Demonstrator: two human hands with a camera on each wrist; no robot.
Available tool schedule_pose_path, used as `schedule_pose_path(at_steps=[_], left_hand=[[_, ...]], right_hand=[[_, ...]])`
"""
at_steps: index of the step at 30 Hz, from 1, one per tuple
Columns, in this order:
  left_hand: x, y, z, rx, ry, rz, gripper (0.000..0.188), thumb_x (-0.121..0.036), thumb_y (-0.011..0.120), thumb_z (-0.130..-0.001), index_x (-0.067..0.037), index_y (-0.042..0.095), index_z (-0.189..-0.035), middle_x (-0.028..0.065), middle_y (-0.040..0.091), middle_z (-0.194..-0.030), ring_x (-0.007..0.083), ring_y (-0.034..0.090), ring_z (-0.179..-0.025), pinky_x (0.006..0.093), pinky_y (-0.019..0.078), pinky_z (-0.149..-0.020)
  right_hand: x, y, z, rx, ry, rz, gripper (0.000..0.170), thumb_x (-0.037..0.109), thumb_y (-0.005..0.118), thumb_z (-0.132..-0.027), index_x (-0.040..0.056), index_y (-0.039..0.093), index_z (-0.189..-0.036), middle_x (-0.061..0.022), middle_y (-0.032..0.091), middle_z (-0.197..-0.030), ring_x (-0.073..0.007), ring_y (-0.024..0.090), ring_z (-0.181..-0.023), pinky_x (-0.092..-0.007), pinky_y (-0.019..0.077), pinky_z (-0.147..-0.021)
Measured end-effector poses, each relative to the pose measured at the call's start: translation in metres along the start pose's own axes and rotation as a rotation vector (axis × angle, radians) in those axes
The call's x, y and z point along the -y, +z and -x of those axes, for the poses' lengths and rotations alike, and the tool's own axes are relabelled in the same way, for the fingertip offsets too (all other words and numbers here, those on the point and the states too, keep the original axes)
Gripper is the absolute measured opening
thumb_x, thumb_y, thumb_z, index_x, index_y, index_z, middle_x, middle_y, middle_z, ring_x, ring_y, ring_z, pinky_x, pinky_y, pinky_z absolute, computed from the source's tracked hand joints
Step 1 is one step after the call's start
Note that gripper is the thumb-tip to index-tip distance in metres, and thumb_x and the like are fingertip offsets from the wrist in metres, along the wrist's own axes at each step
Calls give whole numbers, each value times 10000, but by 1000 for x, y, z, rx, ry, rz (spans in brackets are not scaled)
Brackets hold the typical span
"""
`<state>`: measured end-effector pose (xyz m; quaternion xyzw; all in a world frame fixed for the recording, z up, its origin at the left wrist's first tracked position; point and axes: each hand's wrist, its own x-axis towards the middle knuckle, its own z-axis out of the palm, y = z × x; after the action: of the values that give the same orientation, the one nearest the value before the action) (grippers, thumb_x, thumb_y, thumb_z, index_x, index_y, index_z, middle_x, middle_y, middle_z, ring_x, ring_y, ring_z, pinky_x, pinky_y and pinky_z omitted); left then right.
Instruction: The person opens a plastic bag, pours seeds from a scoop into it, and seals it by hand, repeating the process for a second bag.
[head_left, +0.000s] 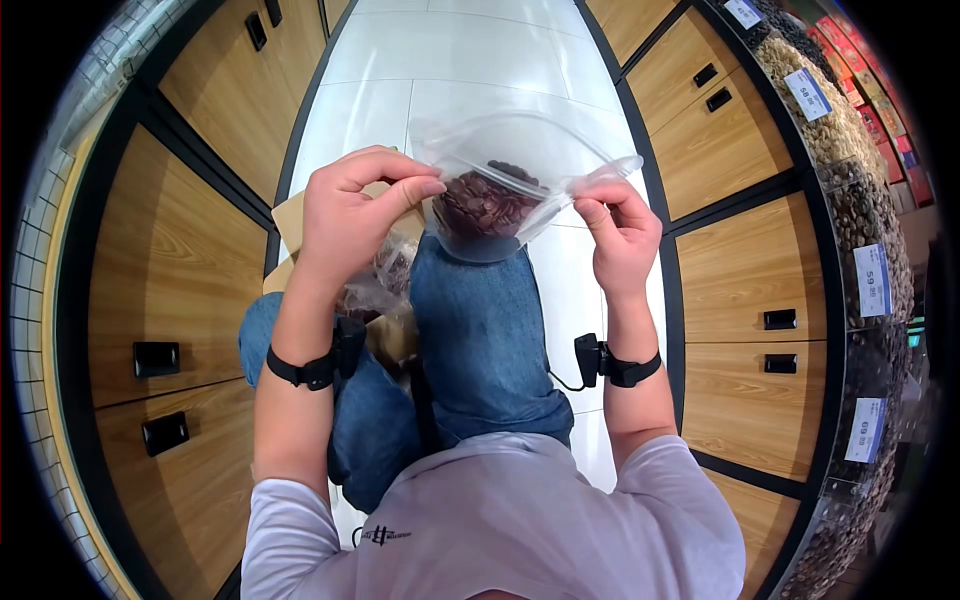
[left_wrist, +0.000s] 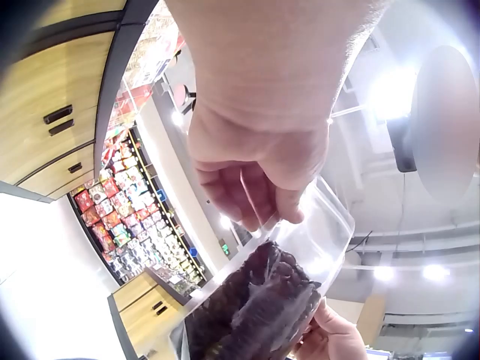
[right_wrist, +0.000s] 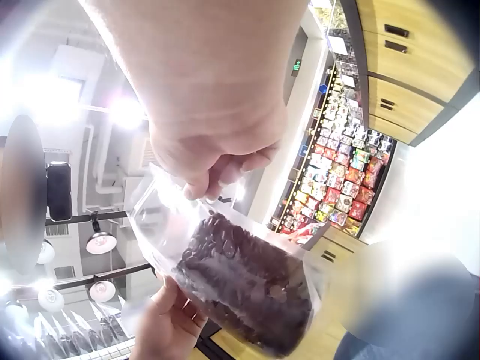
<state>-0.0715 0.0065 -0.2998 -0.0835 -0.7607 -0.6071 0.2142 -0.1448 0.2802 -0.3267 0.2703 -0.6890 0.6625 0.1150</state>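
A clear plastic zip bag (head_left: 520, 140) hangs between my hands, above the knee, with its upper edge spread wide. Dark reddish-brown flat pieces, like large seeds (head_left: 490, 205), fill its lower part. My left hand (head_left: 355, 205) pinches the left end of the upper edge between thumb and fingers. At the opposite end, my right hand (head_left: 625, 230) pinches the gathered corner of the plastic. In the left wrist view the bag's dark contents (left_wrist: 259, 307) show below the left fingers. The right wrist view shows the bag (right_wrist: 247, 281) tilted, with the left hand (right_wrist: 169, 322) at its far side.
Below my left forearm stands an open cardboard box (head_left: 290, 222) with another clear bag of dark contents (head_left: 393, 262) in it. Wooden cabinets (head_left: 180, 250) line both sides of the tiled floor (head_left: 460, 50). Bins of nuts or seeds with price tags (head_left: 873, 280) run along the right.
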Motion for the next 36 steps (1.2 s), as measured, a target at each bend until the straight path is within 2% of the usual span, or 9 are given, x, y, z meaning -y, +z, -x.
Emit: schedule_pose_path(at_steps=[5,8,15,18,23,27,30,32,36], left_hand=[[8,-1,0,92,-216,-38,63,-39,744,-833,9,740,-872,59,710,-834,116,635,-773,247,488,-713],[10,-5,0,87,-132,-73,68,-44,747,-828,6,742,-873,53,710,-831,112,634,-769,249,490,-713],[13,-4,-2,146,-219,-39,72,-58,758,-823,9,740,-844,52,712,-842,116,645,-793,259,508,-740],[16,-3,-8,222,-176,-54,158,-68,785,-797,4,733,-928,62,722,-901,135,662,-858,277,519,-801],[21,15,-16,274,-107,254,547,-83,850,-712,-27,651,-1219,103,684,-1175,192,641,-1066,330,484,-958],[24,23,-20,407,-202,178,450,-73,842,-709,-7,705,-1132,129,668,-1225,211,630,-1111,344,479,-981],[34,27,-17,392,-5,169,323,-138,849,-713,-21,759,-1001,133,690,-1193,184,639,-1081,305,488,-943],[28,26,-15,356,-50,168,163,-35,796,-737,40,758,-876,165,688,-1193,249,650,-1105,353,499,-964],[27,8,-10,334,-220,190,141,-23,766,-764,32,756,-894,156,706,-1145,267,648,-1121,350,508,-949]], right_hand=[[-31,-2,16,-3,163,-11,55,48,715,-874,6,680,-884,-31,660,-838,-99,571,-773,-237,462,-737],[-15,-3,11,4,50,46,56,56,709,-881,7,682,-882,-31,665,-839,-98,574,-768,-233,463,-739],[-25,-9,12,53,115,33,56,57,709,-877,16,673,-862,-24,650,-835,-99,556,-775,-243,454,-746],[-23,-11,4,125,81,27,60,65,707,-876,21,665,-878,-18,647,-882,-96,550,-796,-246,451,-762],[-22,-8,-3,182,120,-57,117,68,718,-859,27,654,-948,-30,662,-984,-109,577,-867,-258,463,-818],[-14,0,-4,248,176,-141,216,74,728,-848,25,658,-1046,-54,680,-1073,-135,611,-972,-275,471,-889],[-14,7,-1,251,131,-154,186,51,729,-847,5,684,-1021,-64,686,-1084,-146,627,-992,-289,495,-879],[-15,8,0,237,128,-134,164,45,732,-845,0,695,-998,-65,694,-1063,-148,635,-979,-292,505,-871],[-26,2,5,125,181,-86,117,35,743,-836,3,723,-946,-71,713,-959,-146,648,-897,-284,517,-823]])
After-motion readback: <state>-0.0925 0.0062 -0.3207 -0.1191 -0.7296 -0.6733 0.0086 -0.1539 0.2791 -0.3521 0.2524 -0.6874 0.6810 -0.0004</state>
